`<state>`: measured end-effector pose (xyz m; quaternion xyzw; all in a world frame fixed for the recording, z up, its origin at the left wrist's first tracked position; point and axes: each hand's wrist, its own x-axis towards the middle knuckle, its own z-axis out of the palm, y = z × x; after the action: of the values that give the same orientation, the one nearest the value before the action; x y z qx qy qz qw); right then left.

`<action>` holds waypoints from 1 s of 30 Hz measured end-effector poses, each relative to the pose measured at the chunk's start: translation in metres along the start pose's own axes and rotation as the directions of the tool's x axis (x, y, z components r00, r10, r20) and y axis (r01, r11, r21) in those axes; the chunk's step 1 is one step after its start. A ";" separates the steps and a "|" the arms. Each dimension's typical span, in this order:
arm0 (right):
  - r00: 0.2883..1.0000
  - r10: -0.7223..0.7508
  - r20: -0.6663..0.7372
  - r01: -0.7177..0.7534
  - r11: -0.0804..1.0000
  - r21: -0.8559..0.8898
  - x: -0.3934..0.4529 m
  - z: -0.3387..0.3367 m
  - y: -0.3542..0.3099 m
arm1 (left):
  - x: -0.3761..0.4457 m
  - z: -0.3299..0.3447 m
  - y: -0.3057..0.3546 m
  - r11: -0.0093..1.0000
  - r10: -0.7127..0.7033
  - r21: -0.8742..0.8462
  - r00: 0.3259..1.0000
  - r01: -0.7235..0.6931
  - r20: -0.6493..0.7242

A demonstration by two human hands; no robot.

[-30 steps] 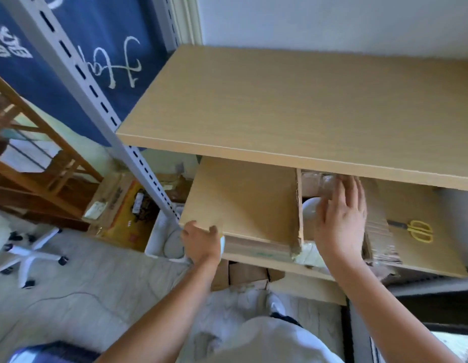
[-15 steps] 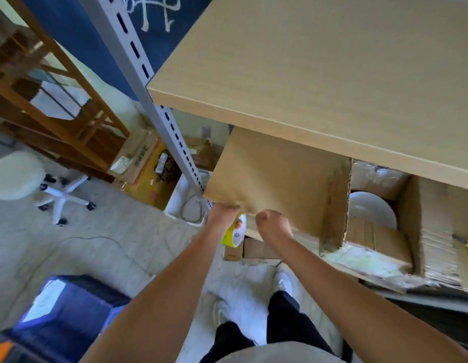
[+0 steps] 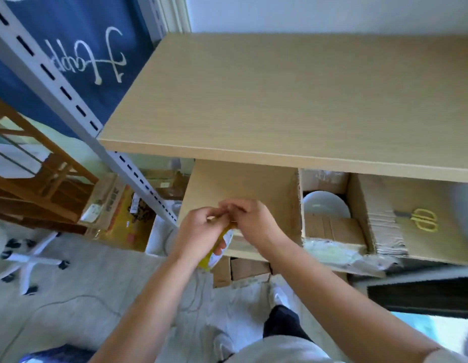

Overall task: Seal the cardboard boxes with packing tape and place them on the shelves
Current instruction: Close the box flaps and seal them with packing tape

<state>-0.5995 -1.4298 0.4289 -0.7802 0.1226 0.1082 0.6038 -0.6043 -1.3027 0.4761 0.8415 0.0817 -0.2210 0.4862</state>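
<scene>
Head view. My left hand (image 3: 199,233) grips the tape roll (image 3: 219,248), fingers curled round it; only the roll's yellow rim and white side show below my palm, the rest is covered. My right hand (image 3: 256,224) meets the left just above the roll, fingertips pinched together at its edge; motion blur there keeps me from telling whether they hold a tape end.

Directly behind the roll lies the cardboard box (image 3: 243,189) on the lower shelf (image 3: 250,251), one flap laid flat, its far part hidden under the upper shelf board (image 3: 293,100). Right of the roll, the box's open section shows a white plate (image 3: 326,204), partly covered by a cardboard piece (image 3: 332,229). Farther right of the roll, yellow scissors (image 3: 421,218) rest on a second flap (image 3: 411,218). Below the roll, more cartons (image 3: 243,269) are half hidden by the lower shelf.
</scene>
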 end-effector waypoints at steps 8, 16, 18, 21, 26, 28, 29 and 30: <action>0.849 -0.128 -0.512 0.071 0.989 -0.130 -0.107 -0.160 0.008 | -0.029 0.099 0.097 0.954 0.258 -0.015 0.795 -0.299 0.549; 0.632 0.092 -0.769 0.110 0.972 0.207 -0.141 -0.218 0.063 | -0.022 0.185 0.109 0.817 0.251 0.271 0.737 -0.510 0.628; 0.631 0.097 -0.770 0.071 0.981 0.182 -0.134 -0.226 0.071 | -0.017 0.194 0.107 0.763 0.250 0.357 0.755 -0.539 0.606; 0.690 0.190 -0.698 0.005 0.964 0.267 -0.121 -0.234 0.084 | -0.002 0.195 0.102 0.783 0.179 0.323 0.689 -0.532 0.702; 0.764 0.339 -0.549 -0.040 0.874 0.484 -0.094 -0.235 0.113 | 0.020 0.197 0.091 0.783 -0.005 0.389 0.620 -0.485 0.785; 0.760 0.363 -0.539 -0.087 0.879 0.468 -0.083 -0.227 0.128 | 0.024 0.207 0.082 0.738 -0.062 0.464 0.636 -0.489 0.769; 0.759 0.370 -0.536 -0.094 0.877 0.472 -0.079 -0.224 0.134 | 0.024 0.211 0.079 0.732 -0.092 0.485 0.636 -0.479 0.766; 0.758 0.377 -0.532 -0.100 0.873 0.477 -0.075 -0.222 0.139 | 0.024 0.215 0.076 0.734 -0.114 0.495 0.634 -0.464 0.765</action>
<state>-0.7112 -1.6737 0.3803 -0.6011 0.4314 -0.1001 0.6652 -0.6186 -1.5272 0.4326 0.7884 -0.2988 -0.5104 0.1690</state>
